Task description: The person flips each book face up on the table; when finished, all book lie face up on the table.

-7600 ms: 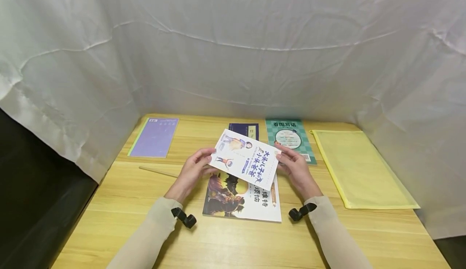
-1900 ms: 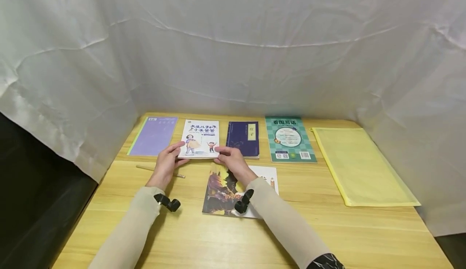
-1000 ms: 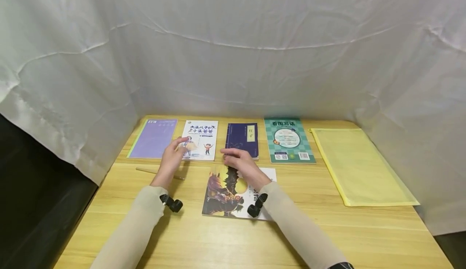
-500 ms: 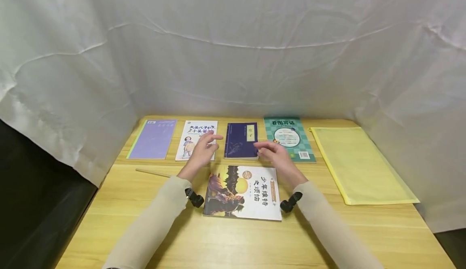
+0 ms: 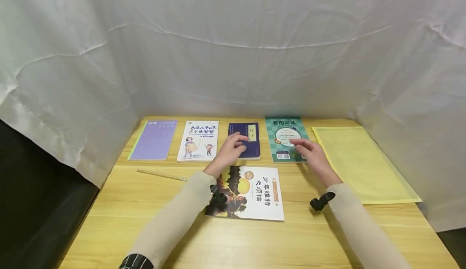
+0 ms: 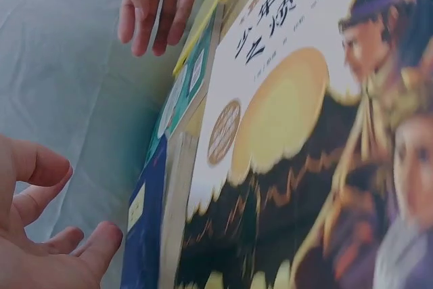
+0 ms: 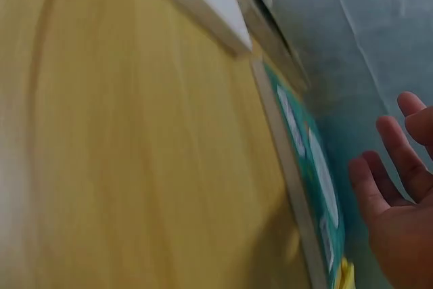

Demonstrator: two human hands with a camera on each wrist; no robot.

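In the head view my left hand (image 5: 229,151) hovers over the lower left of the dark blue book (image 5: 251,149), its fingers loosely bent and holding nothing. My right hand (image 5: 314,155) hangs above the lower right part of the green book (image 5: 274,139), fingers relaxed and nothing in them. The right wrist view shows a gap between the right hand (image 7: 399,194) and the green book (image 7: 308,167). Nearer to me lies a book with a sunset picture cover (image 5: 255,196), partly covered by my left wrist and its camera. The white children's book (image 5: 198,141) lies flat left of the blue one.
A purple notebook (image 5: 154,140) lies at the far left of the wooden table (image 5: 240,244). In front of it is a pencil (image 5: 162,175). A yellow zip pouch (image 5: 367,164) lies at the right. Pale cloth (image 5: 240,70) hangs around the back and sides.
The white book was lowered to the table between the purple notebook and blue book, and both hands let go. Since then both hands have moved to the right.
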